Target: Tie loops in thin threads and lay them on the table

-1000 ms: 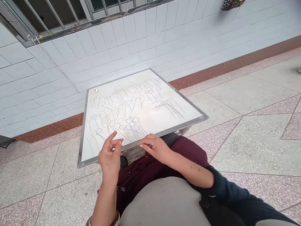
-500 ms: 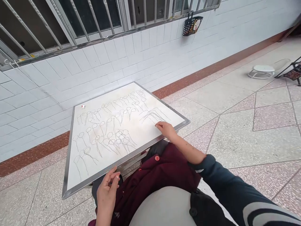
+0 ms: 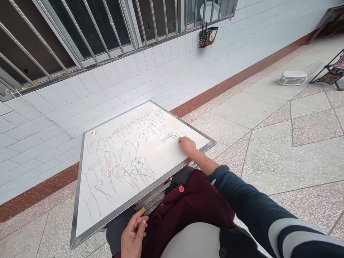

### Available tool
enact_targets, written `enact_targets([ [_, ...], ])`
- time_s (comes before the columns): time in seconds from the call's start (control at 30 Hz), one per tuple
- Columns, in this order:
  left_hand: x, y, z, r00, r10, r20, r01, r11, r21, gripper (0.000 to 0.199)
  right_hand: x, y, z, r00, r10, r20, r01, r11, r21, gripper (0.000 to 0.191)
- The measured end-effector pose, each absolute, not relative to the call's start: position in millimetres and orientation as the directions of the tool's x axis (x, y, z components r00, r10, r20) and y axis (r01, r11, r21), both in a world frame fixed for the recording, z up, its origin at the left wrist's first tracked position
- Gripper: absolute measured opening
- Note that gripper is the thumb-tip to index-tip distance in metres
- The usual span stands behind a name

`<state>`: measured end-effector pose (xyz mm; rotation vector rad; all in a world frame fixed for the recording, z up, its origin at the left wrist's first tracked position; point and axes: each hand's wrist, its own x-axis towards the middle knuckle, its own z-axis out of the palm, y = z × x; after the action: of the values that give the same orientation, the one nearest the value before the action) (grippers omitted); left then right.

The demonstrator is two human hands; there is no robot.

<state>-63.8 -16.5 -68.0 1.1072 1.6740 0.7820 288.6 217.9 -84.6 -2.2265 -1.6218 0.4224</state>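
Note:
A white tabletop (image 3: 166, 161) with a grey metal rim carries many thin dark strands. Most are bent into a loop with loose tails, like these looped strands (image 3: 126, 168), and lie in rough rows. Toward the right is a small bunch of straighter strands (image 3: 169, 137). My right hand (image 3: 187, 146) rests at this bunch with its fingers pinched together; what is between them is hidden. Low over my lap, just off the table's near edge, my left hand (image 3: 134, 233) has thumb and fingers curled together. Anything in that pinch is too small to make out.
A small red-and-white object (image 3: 94, 133) sits in the table's far left corner. Behind stands a white tiled wall (image 3: 129, 77) with barred windows and a hanging black basket (image 3: 207, 37). A white stool (image 3: 293, 77) is on the floor to the right.
My right hand has turned, its fingertips lowered onto the bunch of strands. My left hand appears a little lower and farther right in view. The view has shifted slightly.

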Motion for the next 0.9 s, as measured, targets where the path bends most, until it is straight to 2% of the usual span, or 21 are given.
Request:
enact_targets([
  [0.2,-60.0,-14.2,-76.8,-0.152,0.931,-0.333,0.314,0.365,0.876,0.067,277.8,210.2,-80.4,0.255,0.964,0.072,0.861,-0.192,-0.471,0.025],
  [0.37,-67.4,-11.2,-88.6,-0.179,0.933,-0.312,0.285,0.352,0.892,0.068,227.9,178.0,-91.8,0.083,0.984,0.161,0.847,0.016,-0.531,0.024],
  [0.6,-74.0,-15.8,-98.3,-0.180,0.940,-0.291,0.265,0.331,0.906,0.064,196.2,152.6,-114.5,0.003,0.988,0.152,0.827,0.083,-0.556,0.024],
  [0.9,-79.1,-29.1,-138.8,-0.167,0.930,-0.327,0.271,0.362,0.892,0.053,173.3,154.8,-104.7,-0.086,0.996,0.036,0.795,0.090,-0.600,0.020],
])
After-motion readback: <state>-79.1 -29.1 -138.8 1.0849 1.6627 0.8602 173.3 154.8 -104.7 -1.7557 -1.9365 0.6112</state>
